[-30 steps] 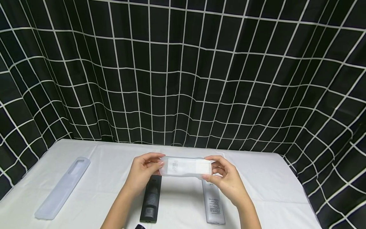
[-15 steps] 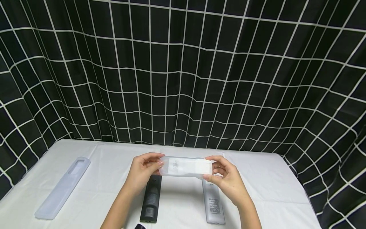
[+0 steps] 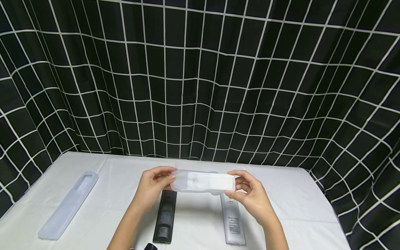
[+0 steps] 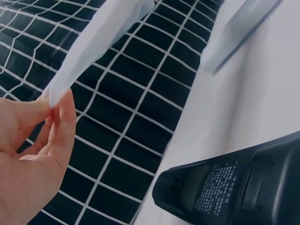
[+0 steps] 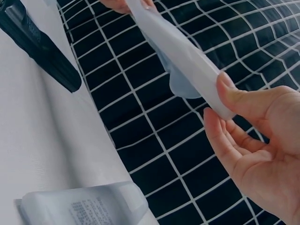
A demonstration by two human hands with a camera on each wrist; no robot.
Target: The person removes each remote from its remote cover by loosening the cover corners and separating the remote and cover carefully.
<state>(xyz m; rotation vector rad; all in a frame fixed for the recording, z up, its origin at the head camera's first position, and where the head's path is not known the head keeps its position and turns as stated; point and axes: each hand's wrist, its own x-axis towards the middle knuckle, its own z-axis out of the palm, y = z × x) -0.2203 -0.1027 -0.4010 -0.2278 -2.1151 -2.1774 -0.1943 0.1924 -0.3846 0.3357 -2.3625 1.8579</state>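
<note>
Above the table, a white remote control lies partly inside a translucent silicone sleeve, its right end bare. My left hand pinches the sleeve's left end between thumb and fingers; the left wrist view shows that grip on the thin sleeve edge. At the other end my right hand pinches the bare end of the remote. In the right wrist view a loose flap of the sleeve hangs below the remote.
A black remote lies face down below my left hand. Another remote in a clear cover lies below my right hand. A long translucent sleeve rests at the left. A dark object shows at the bottom edge. A gridded black curtain stands behind.
The hands have moved slightly apart. The remote has slid to the right relative to the sleeve, so more of its right end is bare and more sleeve is vacant at the left.
</note>
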